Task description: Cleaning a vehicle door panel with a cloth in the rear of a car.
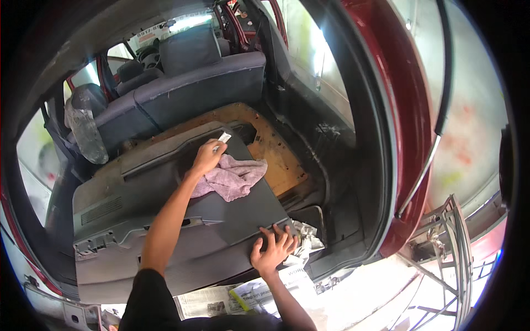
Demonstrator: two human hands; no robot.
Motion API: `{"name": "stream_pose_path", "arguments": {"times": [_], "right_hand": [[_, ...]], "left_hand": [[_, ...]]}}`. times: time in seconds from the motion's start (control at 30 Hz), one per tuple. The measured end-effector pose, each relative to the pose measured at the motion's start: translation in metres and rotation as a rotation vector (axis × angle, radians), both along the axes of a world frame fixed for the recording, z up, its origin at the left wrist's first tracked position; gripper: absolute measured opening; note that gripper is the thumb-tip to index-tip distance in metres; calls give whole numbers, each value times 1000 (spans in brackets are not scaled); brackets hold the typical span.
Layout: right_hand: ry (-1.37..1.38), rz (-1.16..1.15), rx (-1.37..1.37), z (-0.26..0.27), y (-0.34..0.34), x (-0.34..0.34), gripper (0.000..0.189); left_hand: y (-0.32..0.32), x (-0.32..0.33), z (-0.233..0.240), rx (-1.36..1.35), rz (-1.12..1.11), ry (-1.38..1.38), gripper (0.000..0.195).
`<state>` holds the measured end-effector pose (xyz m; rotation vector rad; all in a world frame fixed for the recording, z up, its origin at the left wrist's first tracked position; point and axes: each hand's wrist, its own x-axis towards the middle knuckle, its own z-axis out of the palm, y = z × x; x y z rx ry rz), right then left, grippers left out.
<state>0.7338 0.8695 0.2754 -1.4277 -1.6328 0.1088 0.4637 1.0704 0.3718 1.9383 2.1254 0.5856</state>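
A dark plastic tailgate trim panel [244, 223] lies in the open cargo area of a car. My left hand [209, 157] grips a small whitish object [224, 137], perhaps a folded piece of paper or cloth, above the panel's far part. Beside and partly beneath that hand rests a crumpled pinkish cloth [238, 176]. The spread fingers of my right hand [273, 250] lie on the panel's near right corner, with nothing held in them. What exactly the left fingertips touch is partly hidden.
A brown board [283, 165] shows beyond the panel, before the rear seat back [207, 93]. Crumpled newspaper [306, 240] sits right of the panel; flat newspaper [265, 293] lies at the near edge. A gas strut [422, 169] and a metal stand [455, 248] are at right.
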Motion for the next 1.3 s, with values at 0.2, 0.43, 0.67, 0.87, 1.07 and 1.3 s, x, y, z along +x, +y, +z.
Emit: {"name": "stream_pose_path", "arguments": {"times": [0.2,0.43,0.67,0.87,1.07,1.3], "right_hand": [[30,-44,-38,13,5,3,17],[744,721,-296,111,-17,-30,10],[888,1081,-593,128,-59,-33,1],[734,1068,-559,131,-87,-31,6],[688,1138,-613,126,-102,-28,8],[562,1167,-815,132,-117,-18,10]], "left_hand": [[-160,59,51,219,-157,-1172,28],[-276,87,52,337,-198,-1227,46],[-348,87,58,179,-65,-1640,34],[-369,76,31,99,-82,-1668,33],[-381,67,19,-9,-195,-1664,32],[-388,58,27,-83,-332,-1655,30]]}}
